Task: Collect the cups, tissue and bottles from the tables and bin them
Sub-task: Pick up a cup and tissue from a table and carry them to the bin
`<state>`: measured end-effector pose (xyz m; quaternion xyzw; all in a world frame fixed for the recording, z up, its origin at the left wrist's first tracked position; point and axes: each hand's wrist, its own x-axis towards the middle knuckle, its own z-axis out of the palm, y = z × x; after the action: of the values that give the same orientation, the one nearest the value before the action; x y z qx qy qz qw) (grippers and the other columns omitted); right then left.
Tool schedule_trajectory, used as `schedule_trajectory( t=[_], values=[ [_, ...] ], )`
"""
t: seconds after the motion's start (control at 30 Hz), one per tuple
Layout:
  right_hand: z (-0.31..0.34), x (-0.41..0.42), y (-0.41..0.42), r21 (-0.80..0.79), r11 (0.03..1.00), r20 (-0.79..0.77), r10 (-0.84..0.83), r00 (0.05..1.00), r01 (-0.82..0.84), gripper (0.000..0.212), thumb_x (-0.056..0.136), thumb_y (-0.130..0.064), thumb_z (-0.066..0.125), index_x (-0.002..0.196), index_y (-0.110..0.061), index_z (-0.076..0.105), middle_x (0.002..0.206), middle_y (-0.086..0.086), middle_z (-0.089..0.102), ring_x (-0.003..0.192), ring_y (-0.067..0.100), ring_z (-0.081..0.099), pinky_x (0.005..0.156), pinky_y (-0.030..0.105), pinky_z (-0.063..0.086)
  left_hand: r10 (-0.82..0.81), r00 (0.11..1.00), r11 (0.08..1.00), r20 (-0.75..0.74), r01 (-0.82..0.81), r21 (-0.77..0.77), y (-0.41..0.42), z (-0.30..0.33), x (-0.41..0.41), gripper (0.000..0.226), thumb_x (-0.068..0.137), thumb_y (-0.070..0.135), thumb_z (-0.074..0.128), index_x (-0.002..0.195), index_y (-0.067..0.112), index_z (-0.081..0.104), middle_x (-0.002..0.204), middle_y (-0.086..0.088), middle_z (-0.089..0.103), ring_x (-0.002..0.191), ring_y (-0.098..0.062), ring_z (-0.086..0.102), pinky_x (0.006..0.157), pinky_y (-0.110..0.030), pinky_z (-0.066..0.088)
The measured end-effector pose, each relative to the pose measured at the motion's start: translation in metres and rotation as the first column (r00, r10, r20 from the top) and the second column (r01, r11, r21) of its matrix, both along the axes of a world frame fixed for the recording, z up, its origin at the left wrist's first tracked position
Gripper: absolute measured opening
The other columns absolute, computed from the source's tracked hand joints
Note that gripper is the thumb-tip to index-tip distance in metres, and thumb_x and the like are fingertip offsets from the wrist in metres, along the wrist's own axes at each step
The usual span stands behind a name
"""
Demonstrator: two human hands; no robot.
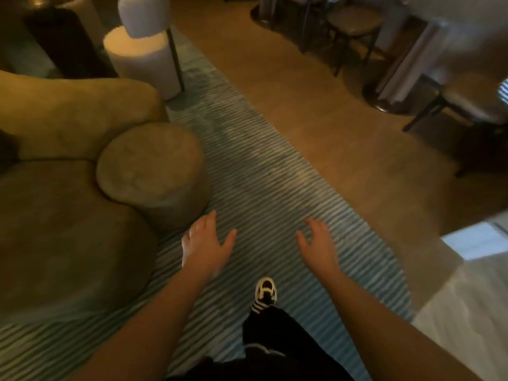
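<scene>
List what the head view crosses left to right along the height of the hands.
Tan sofa seat → left hand → striped rug → right hand → pale marble-like surface at the right edge. Both hands are empty, fingers relaxed.

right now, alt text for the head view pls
Both bare hands, left hand and right hand, hang open and empty above a striped rug, one sneaker stepping forward. An olive sofa sits left, dark chairs far right.
</scene>
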<state>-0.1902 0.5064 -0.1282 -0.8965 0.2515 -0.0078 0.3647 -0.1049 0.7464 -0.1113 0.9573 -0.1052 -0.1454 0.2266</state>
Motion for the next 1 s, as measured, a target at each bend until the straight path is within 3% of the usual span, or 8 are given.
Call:
schedule_trajectory(
  t=[0.23, 0.43, 0.77, 1.0],
  values=[
    [0.042, 0.211, -0.086, -0.050, 0.994, 0.078, 0.099, 0.992, -0.095, 0.042, 0.093, -0.022, 0.056, 0.130, -0.003, 0.051, 0.132, 0.014, 0.052, 0.124, 0.028, 0.048, 0.103, 0.039, 0.039, 0.077, 0.996, 0.997, 0.034, -0.077, 0.005, -0.081, 0.029, 0.174, 0.074, 0.091, 0.060, 0.035, 0.149, 0.019, 0.016, 0.153, -0.002, 0.025, 0.139, -0.020, 0.022, 0.112, -0.044, 0.022],
    [0.030, 0.372, -0.130, -0.034, 0.982, 0.046, 0.189, 0.981, -0.188, 0.044, 0.095, -0.026, 0.053, 0.134, -0.007, 0.048, 0.138, 0.010, 0.047, 0.128, 0.024, 0.044, 0.104, 0.032, 0.034, 0.100, 0.994, 0.995, 0.038, -0.101, 0.019, -0.134, 0.020, 0.335, 0.072, 0.092, 0.058, 0.035, 0.149, 0.018, 0.016, 0.154, -0.004, 0.024, 0.140, -0.022, 0.021, 0.111, -0.045, 0.021],
    [0.035, 0.745, -0.207, -0.076, 0.975, 0.000, 0.209, 0.978, -0.208, 0.043, 0.094, -0.024, 0.053, 0.133, -0.007, 0.049, 0.139, 0.013, 0.046, 0.129, 0.029, 0.042, 0.106, 0.037, 0.035, 0.144, 0.989, 0.989, 0.021, -0.145, 0.001, -0.179, 0.007, 0.694, 0.073, 0.091, 0.061, 0.033, 0.149, 0.020, 0.016, 0.154, -0.003, 0.026, 0.140, -0.022, 0.023, 0.109, -0.045, 0.025],
    [0.050, 0.956, -0.231, -0.085, 0.969, 0.009, 0.235, 0.972, -0.233, 0.042, 0.095, -0.026, 0.051, 0.133, -0.008, 0.049, 0.137, 0.012, 0.047, 0.127, 0.028, 0.043, 0.103, 0.034, 0.036, 0.185, 0.982, 0.983, 0.035, -0.186, 0.008, -0.215, 0.028, 0.907, 0.074, 0.089, 0.064, 0.033, 0.148, 0.023, 0.018, 0.152, -0.001, 0.029, 0.138, -0.021, 0.026, 0.106, -0.045, 0.025]
  ],
)
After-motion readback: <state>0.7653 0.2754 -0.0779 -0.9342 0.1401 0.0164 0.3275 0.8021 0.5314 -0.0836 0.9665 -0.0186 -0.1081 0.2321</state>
